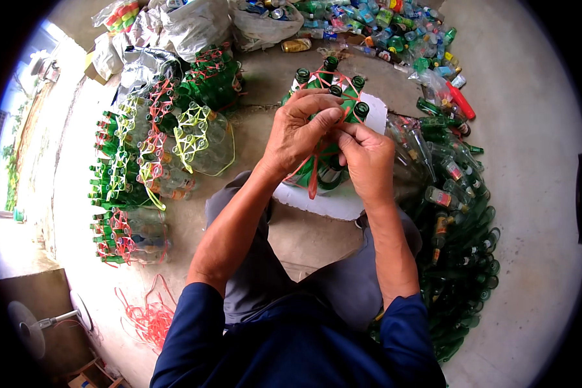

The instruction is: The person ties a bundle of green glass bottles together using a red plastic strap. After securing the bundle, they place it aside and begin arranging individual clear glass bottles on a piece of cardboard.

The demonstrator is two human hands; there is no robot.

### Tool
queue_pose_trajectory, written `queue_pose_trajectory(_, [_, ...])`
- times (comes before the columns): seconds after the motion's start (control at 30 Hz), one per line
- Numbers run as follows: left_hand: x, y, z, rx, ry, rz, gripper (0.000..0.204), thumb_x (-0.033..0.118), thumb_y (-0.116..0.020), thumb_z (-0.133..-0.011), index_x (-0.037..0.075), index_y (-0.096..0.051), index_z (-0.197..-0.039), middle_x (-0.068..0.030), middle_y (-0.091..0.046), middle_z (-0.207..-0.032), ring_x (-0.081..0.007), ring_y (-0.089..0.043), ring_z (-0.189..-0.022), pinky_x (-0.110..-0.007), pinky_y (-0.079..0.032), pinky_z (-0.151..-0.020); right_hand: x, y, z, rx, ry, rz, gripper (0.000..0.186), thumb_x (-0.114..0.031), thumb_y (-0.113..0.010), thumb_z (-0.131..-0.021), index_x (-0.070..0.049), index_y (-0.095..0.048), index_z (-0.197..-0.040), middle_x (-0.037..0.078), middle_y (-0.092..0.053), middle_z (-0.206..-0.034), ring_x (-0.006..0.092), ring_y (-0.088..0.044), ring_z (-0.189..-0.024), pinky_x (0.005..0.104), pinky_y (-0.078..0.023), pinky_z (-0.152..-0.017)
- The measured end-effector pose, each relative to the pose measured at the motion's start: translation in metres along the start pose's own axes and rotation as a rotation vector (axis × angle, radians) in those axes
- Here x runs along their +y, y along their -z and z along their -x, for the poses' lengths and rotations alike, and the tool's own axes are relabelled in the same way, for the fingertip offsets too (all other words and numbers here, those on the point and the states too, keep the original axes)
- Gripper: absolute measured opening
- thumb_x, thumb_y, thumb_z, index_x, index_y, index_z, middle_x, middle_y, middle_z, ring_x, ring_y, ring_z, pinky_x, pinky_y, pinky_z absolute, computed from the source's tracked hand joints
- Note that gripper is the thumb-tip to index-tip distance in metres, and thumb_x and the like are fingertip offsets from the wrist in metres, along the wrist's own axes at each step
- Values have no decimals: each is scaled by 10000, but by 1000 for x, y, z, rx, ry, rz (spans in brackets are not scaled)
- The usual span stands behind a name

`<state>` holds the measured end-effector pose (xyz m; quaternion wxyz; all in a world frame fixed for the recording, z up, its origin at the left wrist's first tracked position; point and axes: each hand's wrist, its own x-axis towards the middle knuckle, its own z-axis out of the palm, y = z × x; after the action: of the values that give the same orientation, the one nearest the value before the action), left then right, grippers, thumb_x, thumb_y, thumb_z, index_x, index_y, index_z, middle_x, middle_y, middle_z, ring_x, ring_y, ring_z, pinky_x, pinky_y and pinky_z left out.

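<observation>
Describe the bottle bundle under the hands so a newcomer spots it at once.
Beyond the grey trousers lies a white board. Green bottles laced with red strap stand on it, beneath the left hand and right hand. Unlike the tied bundles at left, this one has the board beneath it.

Pale plastic bags (199, 29), gold can (296, 45), heaped plastic bottles (385, 18), red cylinder (460, 101)

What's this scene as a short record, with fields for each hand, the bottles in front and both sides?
Left hand: pinching red strap
Right hand: close beside the left hand, pinching the same strap
In front: green bottles, upright on white board, strap running among their necks
Left side: strapped bottle bundles; red strap tangle
Right side: loose bottle pile
</observation>
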<state>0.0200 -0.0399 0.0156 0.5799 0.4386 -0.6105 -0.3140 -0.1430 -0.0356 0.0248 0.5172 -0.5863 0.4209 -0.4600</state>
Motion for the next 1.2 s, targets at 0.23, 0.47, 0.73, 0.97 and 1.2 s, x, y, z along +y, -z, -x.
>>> queue_pose_trajectory(0.23, [3, 6, 6, -37, 239, 139, 500, 455, -588, -1061, -3, -735, -1199, -64, -742, -1083, -124, -631, -1010, -314, -516, -923, 1, -6, -2, 89, 22, 55, 132, -59, -688, -977, 48, -764, -985, 7, -717, -777, 40, -531, -579, 227, -425, -526])
queue_pose_trajectory(0.47, [6, 16, 9, 23, 190, 203, 505, 441, -579, -1063, -33, -748, -1106, -79, -748, -1058, -142, -641, -1023, -322, -492, -967, 7, -6, 2, 168, 30, -2, 114, -48, -708, -966, 49, -756, -930, -15, -709, -774, 14, -493, -590, 212, -386, -529])
queue_pose_trajectory(0.73, [-4, 20, 19, 75, 204, 122, 493, 426, -576, -1070, -32, -757, -1066, -76, -768, -1027, -126, -640, -980, -306, -480, -952, 2, -9, 5, 184, 32, -23, 110, -40, -702, -970, 42, -749, -915, -36, -700, -774, 10, -486, -601, 208, -380, -538])
queue_pose_trajectory(0.97, [-13, 26, 25, 183, 197, 31, 443, 389, -634, -1045, -36, -759, -1046, -68, -768, -964, -111, -639, -923, -305, -494, -892, 9, 3, 6, 152, 286, 361, 107, -50, -695, -969, 45, -723, -928, 31, -679, -708, 52, -544, -636, 269, -445, -572])
queue_pose_trajectory(1.2, [-9, 14, 36, 188, 250, -13, 350, 296, -745, -963, -44, -759, -1049, -92, -739, -964, -133, -668, -897, -307, -557, -789, -1, 17, 14, 55, 268, 673, 123, -65, -707, -936, 28, -686, -857, 156, -630, -691, 242, -570, -583, 356, -454, -561])
